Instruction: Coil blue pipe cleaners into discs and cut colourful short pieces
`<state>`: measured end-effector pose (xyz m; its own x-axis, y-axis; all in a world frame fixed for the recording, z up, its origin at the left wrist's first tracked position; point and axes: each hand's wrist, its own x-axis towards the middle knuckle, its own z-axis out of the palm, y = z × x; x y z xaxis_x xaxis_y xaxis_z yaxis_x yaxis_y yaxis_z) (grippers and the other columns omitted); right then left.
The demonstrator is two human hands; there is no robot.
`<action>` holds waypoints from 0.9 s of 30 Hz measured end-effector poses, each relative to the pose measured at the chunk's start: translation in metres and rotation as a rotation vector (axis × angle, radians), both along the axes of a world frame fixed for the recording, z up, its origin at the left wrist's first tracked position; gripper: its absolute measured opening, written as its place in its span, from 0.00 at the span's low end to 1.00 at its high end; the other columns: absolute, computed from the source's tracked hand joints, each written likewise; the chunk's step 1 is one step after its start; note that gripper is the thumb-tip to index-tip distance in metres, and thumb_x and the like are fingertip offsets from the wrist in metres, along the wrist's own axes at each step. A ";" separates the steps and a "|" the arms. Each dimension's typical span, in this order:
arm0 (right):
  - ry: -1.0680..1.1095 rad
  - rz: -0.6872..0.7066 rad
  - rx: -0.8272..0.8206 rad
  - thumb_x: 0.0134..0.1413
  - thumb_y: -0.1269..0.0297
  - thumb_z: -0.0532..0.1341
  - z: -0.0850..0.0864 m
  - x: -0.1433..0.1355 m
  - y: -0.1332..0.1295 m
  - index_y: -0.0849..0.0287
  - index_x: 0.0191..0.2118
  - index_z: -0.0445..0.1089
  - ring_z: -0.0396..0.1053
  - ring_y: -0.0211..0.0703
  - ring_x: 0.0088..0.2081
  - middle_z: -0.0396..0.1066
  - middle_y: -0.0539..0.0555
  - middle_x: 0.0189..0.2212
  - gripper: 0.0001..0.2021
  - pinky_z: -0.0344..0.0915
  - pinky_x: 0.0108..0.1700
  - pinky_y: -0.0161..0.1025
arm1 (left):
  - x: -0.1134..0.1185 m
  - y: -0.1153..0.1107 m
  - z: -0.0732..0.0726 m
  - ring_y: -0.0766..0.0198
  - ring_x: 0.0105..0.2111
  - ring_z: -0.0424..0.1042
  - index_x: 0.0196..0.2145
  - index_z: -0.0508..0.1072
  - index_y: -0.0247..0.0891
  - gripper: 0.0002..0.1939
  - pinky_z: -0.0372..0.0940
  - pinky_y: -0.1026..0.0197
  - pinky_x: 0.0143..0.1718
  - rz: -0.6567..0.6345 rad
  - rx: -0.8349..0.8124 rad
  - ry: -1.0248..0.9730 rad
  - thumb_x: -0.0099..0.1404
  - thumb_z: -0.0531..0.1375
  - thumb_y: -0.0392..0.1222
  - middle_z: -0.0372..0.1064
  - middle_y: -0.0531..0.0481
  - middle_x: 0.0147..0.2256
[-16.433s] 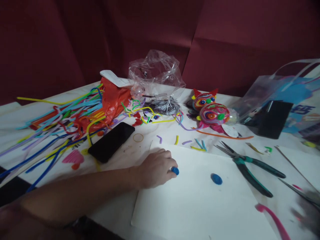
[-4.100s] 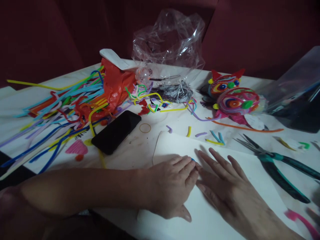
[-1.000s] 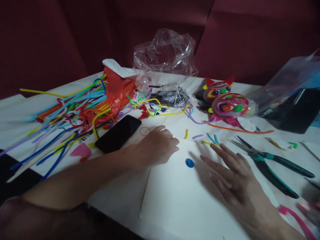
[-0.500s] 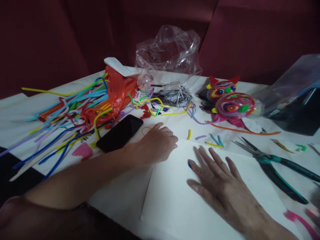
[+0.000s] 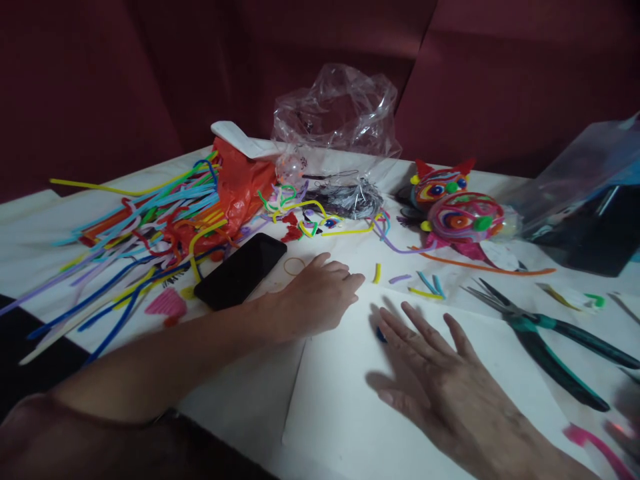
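A white sheet of paper (image 5: 330,407) lies on the table. My left hand (image 5: 320,297) rests at its upper left corner, the fingers curled; what they hold, if anything, is hidden. Over the sheet, my right hand (image 5: 440,367) has its fingers spread and holds nothing. A small dark blue piece (image 5: 381,335) shows beside its index finger. Short yellow (image 5: 377,273), purple (image 5: 400,279) and light blue (image 5: 438,286) pieces lie just beyond the sheet. Green-handled pliers (image 5: 530,323), jaws parted, lie to the right of my right hand.
A black phone (image 5: 241,270) is left of my left hand. Colourful fuzzy stems (image 5: 165,200) and a red bag (image 5: 243,177) lie behind it. Farther back are a clear plastic bag (image 5: 340,120) and two decorated figures (image 5: 465,217). Part of another person's hand (image 5: 627,413) shows at right.
My left hand has shifted slightly right. My right hand has slid a little down, and its index finger has moved off the blue piece. The view has tilted slightly.
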<state>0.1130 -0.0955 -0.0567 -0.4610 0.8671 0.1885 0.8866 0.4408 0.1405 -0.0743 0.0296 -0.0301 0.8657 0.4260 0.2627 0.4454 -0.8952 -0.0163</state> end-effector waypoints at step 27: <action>0.025 -0.026 0.047 0.56 0.48 0.49 0.006 0.011 0.017 0.60 0.58 0.56 0.39 0.63 0.59 0.45 0.60 0.60 0.28 0.50 0.49 0.68 | 0.008 -0.030 -0.006 0.56 0.36 0.61 0.42 0.64 0.31 0.20 0.55 0.58 0.38 -0.126 -0.021 0.091 0.59 0.53 0.52 0.63 0.43 0.34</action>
<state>0.1237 -0.0784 -0.0509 -0.4333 0.8687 0.2403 0.9010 0.4111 0.1385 -0.0661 -0.0004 -0.0360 0.9327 0.3165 0.1728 0.3266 -0.9446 -0.0326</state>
